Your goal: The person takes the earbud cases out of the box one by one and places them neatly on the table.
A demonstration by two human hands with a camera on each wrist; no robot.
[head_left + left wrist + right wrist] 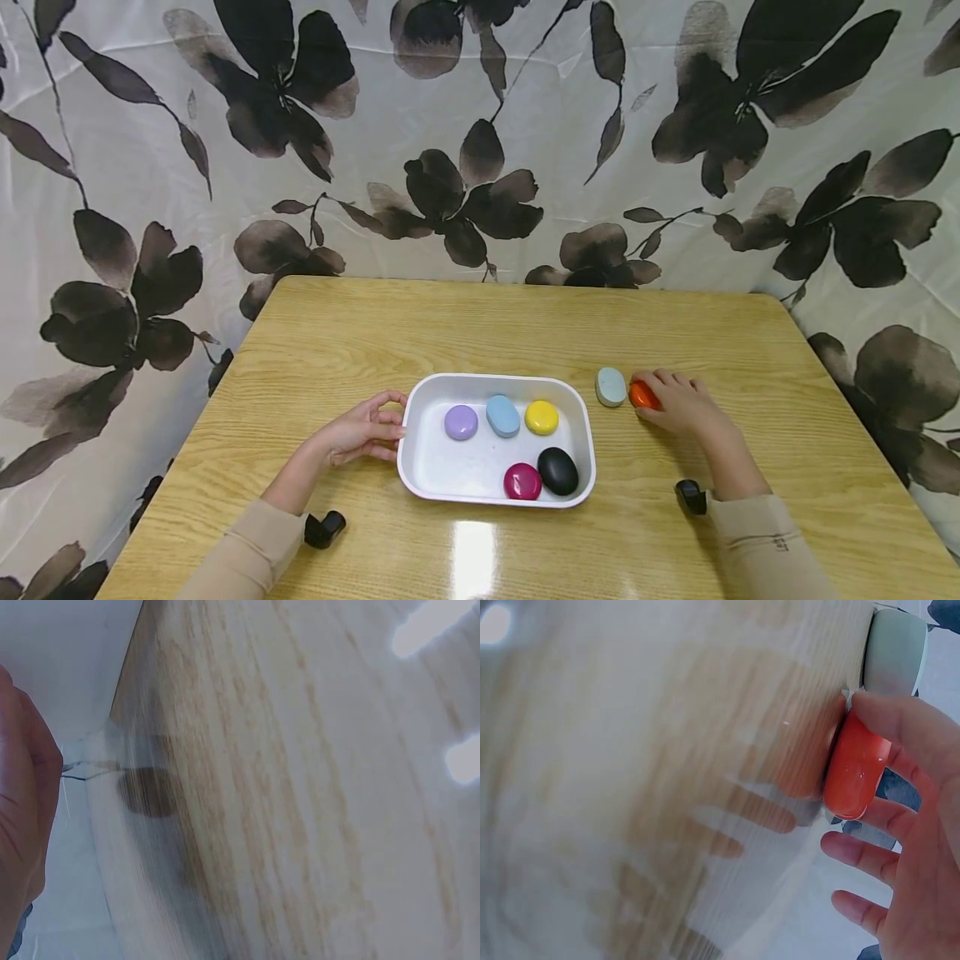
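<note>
My left hand [367,429] holds the left side of a white tray [420,483], its fingers bent at the rim. In the left wrist view, part of that hand [19,802] shows at the left edge, against the pale tray wall [67,660]. To the right of the tray, my right hand [682,404] pinches a glossy orange-red rounded stone [643,396] resting on the table. The right wrist view shows the thumb and index finger around the orange-red stone [855,769], other fingers spread. Beside it, close to the thumb, stands a pale grey-green stone [895,652].
Inside the tray lie a lilac stone [461,422], a light blue stone [502,416], a yellow stone [542,417], a magenta stone [522,482] and a black stone [558,472]. The wooden table [375,333] ends at a floral curtain [360,242].
</note>
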